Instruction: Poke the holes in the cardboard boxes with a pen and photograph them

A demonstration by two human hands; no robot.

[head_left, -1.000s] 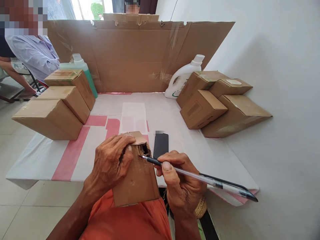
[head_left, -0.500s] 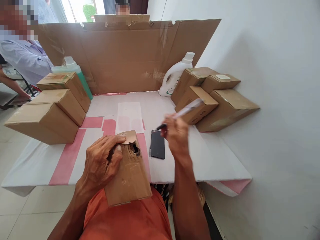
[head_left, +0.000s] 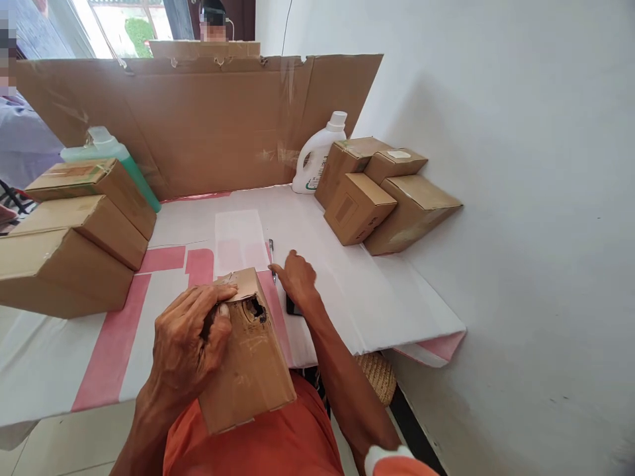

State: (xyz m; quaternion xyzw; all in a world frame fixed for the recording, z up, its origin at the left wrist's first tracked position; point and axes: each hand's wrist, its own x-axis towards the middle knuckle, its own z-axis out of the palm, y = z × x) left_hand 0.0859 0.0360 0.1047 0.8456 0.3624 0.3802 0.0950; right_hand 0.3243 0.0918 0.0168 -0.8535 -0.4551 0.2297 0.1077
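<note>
Cardboard surrounds your work: a tall cardboard screen (head_left: 198,125) stands across the far edge of the worktop (head_left: 347,284), three closed boxes (head_left: 74,231) are stacked at the left, and four more boxes (head_left: 381,192) sit against the wall at the right, with a green bottle (head_left: 112,155) and a white jug (head_left: 317,155) behind them. Your own box (head_left: 251,357) leans tilted from your lap onto the near edge of the worktop. It has a ragged hole torn at its top corner, but the flaps look otherwise closed, so I judge the opening as barely started. Your left hand (head_left: 191,340) has its grip clenched over the box's upper left edge. Your right hand (head_left: 297,277) rests open on the worktop, grasping nothing, covering most of a dark phone (head_left: 292,308). The pen (head_left: 271,251) lies released just beyond your fingertips.
</note>
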